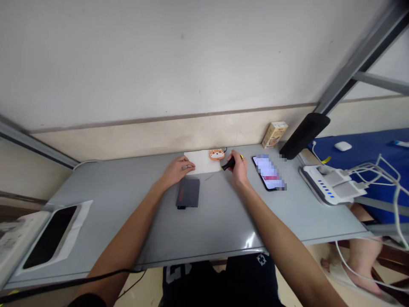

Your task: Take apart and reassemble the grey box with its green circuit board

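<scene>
A screwdriver (228,164) with a black and yellow handle is gripped in my right hand (238,168), its thin shaft pointing left and slightly down over the table. My left hand (177,170) lies at the left edge of a white sheet of paper (201,162). Its fingers are bent around a small greyish piece (187,167), too small to name. An orange case with an animal face (217,154) sits on the paper's far right corner. Just below my left hand is a flat dark grey box (188,192) with reddish print.
Right of my right hand lies a lit phone (268,172). Behind it stand a small carton (275,134) and a black cylinder (305,134). A white power strip (329,185) with cables is at the right edge. Another dark-screened device (53,236) lies far left. A person's leg (364,260) shows lower right.
</scene>
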